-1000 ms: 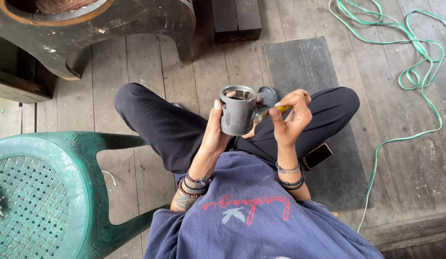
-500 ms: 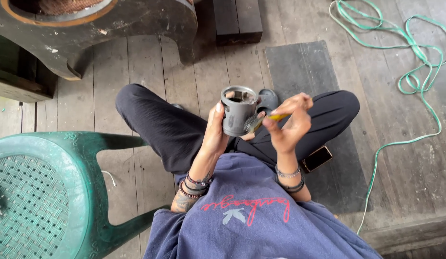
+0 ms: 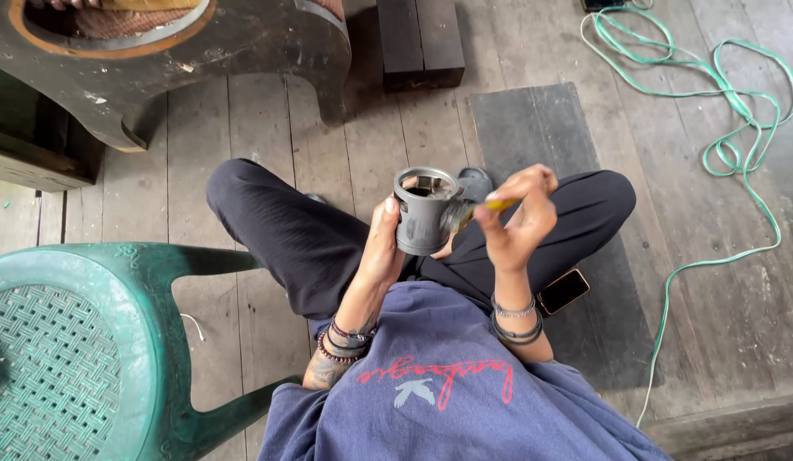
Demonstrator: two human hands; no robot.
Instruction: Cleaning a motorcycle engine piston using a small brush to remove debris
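Note:
I sit cross-legged on a wooden plank floor. My left hand [image 3: 382,248] grips a grey metal piston [image 3: 425,215], a hollow cylinder with its open end facing up. My right hand [image 3: 518,215] holds a small brush with a yellow handle [image 3: 480,208], and the bristles touch the piston's right side. Both hands are raised above my black trousers. Bracelets sit on both wrists.
A green plastic chair [image 3: 81,341] stands at my left. A dark phone [image 3: 563,291] lies by my right knee on a grey mat [image 3: 542,137]. A green hose [image 3: 721,154] coils at the right. A dark wooden block [image 3: 419,38] and heavy dark furniture [image 3: 200,51] stand ahead.
The brush hand has shifted slightly against the piston's side; the piston stays in the same hold.

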